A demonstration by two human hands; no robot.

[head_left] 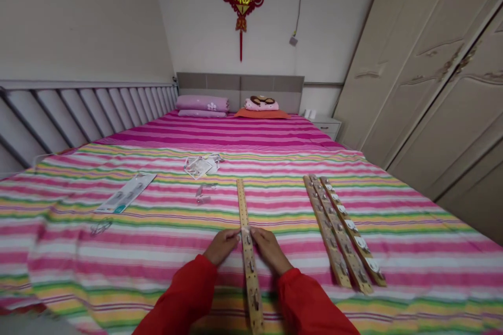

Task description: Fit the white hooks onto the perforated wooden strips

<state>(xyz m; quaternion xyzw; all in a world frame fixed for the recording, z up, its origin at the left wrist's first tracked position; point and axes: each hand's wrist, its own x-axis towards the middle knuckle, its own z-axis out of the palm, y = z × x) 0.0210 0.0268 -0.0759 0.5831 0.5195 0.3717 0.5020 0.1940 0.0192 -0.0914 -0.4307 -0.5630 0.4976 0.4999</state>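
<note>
A narrow wooden strip (242,207) with rows of holes lies lengthwise on the striped bed. Small shiny metal fittings (252,267) line its near half. My left hand (223,246) is at the strip's left edge, thumb and fingers closed in a pinch. From the right edge, my right hand (270,247) reaches in, also pinching. Between the fingertips, a small clear piece (245,230) rests over the strip; its exact shape is too small to make out. Left of the strip's far half lie some clear scraps (205,193).
Three similar strips (334,230) with metal and white fittings lie side by side at the right. A flat clear packet (128,193) and thin wire pieces (101,226) are at the left. Farther back sits a pile of small packets (202,166). A wardrobe (424,84) stands right.
</note>
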